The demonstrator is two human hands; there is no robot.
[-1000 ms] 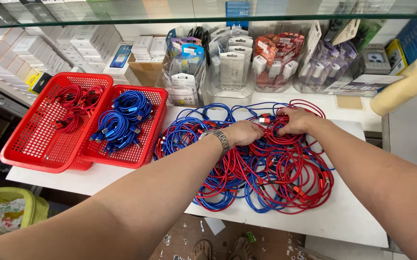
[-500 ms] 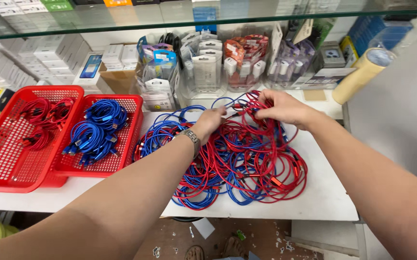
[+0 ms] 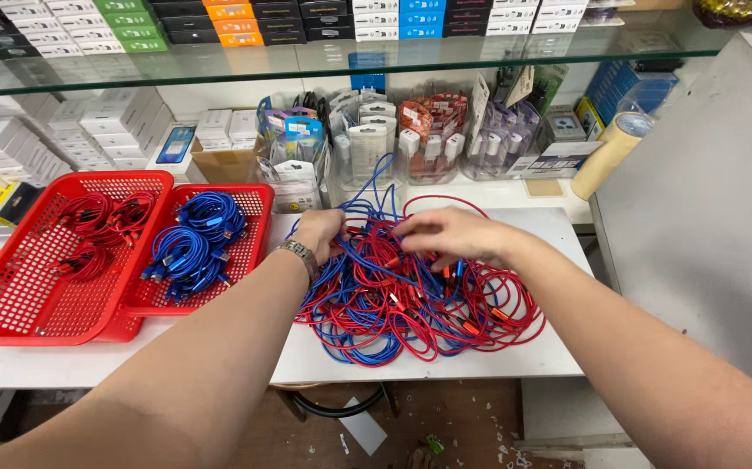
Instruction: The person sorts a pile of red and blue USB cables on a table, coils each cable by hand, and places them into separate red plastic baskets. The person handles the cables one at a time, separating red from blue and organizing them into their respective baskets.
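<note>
Along the top of the frame a glass shelf [image 3: 324, 59] carries rows of small flat boxes [image 3: 245, 16] in white, green, orange, black and blue; below it, at centre, clear tubs [image 3: 432, 139] hold carded packets in white, red and purple, and white cartons [image 3: 89, 130] are stacked at upper left. A tan tape roll [image 3: 609, 155] leans at upper right. Two red perforated plastic baskets sit at left: the outer basket [image 3: 28, 287] holds red coiled cables, the inner basket [image 3: 245, 252] blue ones. On the white desk [image 3: 480, 360], at centre, lies a tangled heap of red and blue cables [image 3: 410, 304]. The left hand [image 3: 319, 233], wearing a metal wristwatch [image 3: 299, 254], is closed on strands at the heap's upper left; the right hand [image 3: 450, 236] rests on top, fingers bent into the cables.
</note>
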